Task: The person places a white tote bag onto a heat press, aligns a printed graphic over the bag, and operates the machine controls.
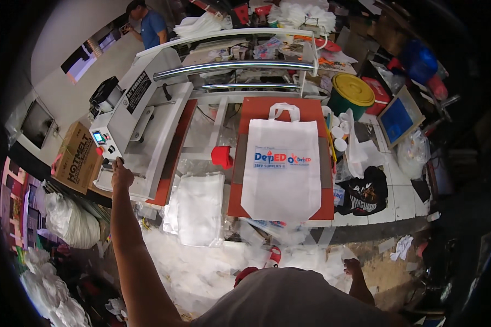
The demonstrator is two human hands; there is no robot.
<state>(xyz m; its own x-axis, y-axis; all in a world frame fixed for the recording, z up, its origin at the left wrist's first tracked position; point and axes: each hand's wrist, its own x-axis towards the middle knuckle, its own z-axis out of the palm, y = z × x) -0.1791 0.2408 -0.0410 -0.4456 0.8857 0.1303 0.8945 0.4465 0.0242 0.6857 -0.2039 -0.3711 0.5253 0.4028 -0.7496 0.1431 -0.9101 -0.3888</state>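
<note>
My left hand (122,175) reaches to the front of a white heat press machine (163,128), its fingers closed at a small black knob (120,161) below the control panel. On the red platen (327,204) to the right lies a white tote bag (281,191) with handles pointing away, flat and printed in blue and red. A clear film seems to lie over the print. Low at the right, my right hand (353,266) is away from the bag, its fingers closed on what looks like a thin pale sheet (347,253).
More white bags (201,210) are stacked left of the platen. Crumpled clear film (180,272) covers the floor. A cardboard box (76,158) stands at the left, a green bucket with a yellow lid (353,90) at the right. A person in blue (151,30) stands far left.
</note>
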